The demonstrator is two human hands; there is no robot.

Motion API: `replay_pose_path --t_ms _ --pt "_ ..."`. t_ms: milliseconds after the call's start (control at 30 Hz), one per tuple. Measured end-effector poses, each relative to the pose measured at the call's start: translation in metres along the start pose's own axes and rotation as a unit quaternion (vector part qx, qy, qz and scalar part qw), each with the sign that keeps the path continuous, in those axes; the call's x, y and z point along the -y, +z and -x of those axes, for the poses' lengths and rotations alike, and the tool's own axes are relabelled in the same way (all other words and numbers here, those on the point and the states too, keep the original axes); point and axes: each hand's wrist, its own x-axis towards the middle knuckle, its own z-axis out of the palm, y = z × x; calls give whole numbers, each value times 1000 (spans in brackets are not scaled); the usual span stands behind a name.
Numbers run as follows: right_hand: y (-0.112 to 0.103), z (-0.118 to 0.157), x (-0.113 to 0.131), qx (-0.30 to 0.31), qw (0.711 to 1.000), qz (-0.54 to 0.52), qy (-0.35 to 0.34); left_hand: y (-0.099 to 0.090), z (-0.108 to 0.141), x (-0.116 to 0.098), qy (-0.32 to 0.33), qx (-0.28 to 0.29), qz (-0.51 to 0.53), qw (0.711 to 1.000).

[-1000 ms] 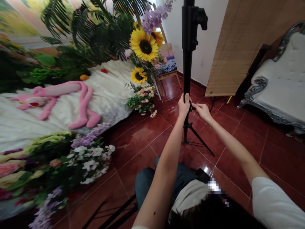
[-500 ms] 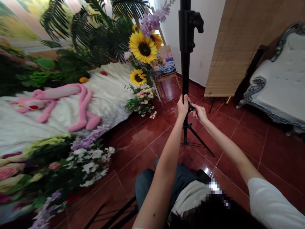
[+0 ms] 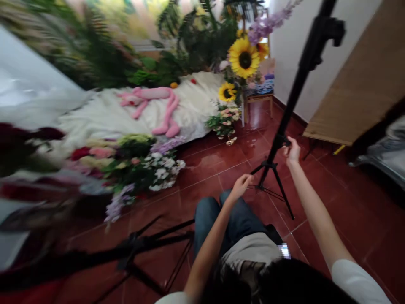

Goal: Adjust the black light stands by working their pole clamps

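Note:
A black stand [image 3: 290, 101] leans from upper right down to its spread legs on the red tiled floor. My right hand [image 3: 292, 150] is closed at the stand's lower collar, its fingers on the knob there. Off the pole, my left hand [image 3: 243, 185] is above my knees, near one of the stand's legs, with its fingers curled together. Whether anything is between those fingers is too small to tell. A second black stand [image 3: 136, 249] lies slanting across the lower left, beside my legs.
A pink plush toy [image 3: 158, 93] lies on a white cloth bed [image 3: 202, 93]. Artificial flowers [image 3: 161, 169] line its front; sunflowers [image 3: 245, 59] rise behind. A woven blind [image 3: 351, 93] and a silver-framed sofa [image 3: 386, 143] are at the right.
The view has swung left. My left hand has let go of the pole and moved down and left. The stand now appears tilted; my right hand remains at its knob.

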Motion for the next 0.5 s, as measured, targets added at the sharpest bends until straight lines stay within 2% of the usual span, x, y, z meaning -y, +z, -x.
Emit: replay_pose_path --t_ms 33,67,100,133,200,300,367,400,467,500 --pt "4 -2 1 -23 999 -19 21 -21 37 20 -26 -34 -4 999" --pt "9 -3 1 -108 989 -70 71 -44 76 37 -63 -75 -11 995" --pt "13 -3 2 -176 971 -117 113 -67 115 52 -124 -144 -31 981" --pt "17 -2 3 -209 955 -154 141 -90 155 64 -162 -205 -47 964" --pt "25 2 3 -189 955 -181 143 -135 232 79 -207 -315 -77 923" --pt "36 14 1 -239 940 -215 112 -195 324 90 -264 -474 -130 830" --pt "53 25 1 -296 921 -240 82 -225 360 94 -281 -552 -151 771" --pt "67 32 5 -312 913 -255 71 -236 369 96 -277 -580 -161 749" --pt "107 52 19 -291 910 -287 67 -253 372 97 -258 -602 -179 734" --pt "133 67 30 -239 920 -301 75 -259 367 96 -249 -603 -189 734"
